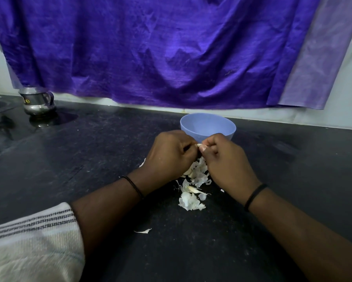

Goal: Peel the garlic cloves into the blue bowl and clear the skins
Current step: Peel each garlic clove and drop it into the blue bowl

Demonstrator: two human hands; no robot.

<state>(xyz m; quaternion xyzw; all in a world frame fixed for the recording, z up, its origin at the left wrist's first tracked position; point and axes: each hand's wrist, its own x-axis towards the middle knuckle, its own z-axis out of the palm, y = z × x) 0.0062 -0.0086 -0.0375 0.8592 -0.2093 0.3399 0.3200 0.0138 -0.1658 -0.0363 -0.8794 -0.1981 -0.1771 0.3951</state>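
Two hands meet just in front of the blue bowl (208,125), over a black counter (89,159). The left hand (169,153) and the right hand (226,159) both have their fingers curled, and between them they pinch a single garlic clove (199,146), only a pale sliver of which shows between the fingertips. The bowl stands upright near the back wall, just beyond the knuckles; what lies inside it cannot be seen from this angle. Below the hands lies a heap of white skins (197,174), spreading toward the person, with one cream-coloured clove (193,189) lying among them. A stray flake of skin (143,231) sits apart, closer to the person. Each wrist wears a thin black band, and a white striped sleeve (32,241) covers the left forearm. Far to the left stands a steel jug (37,101). A purple cloth (150,47) hangs along the wall behind.
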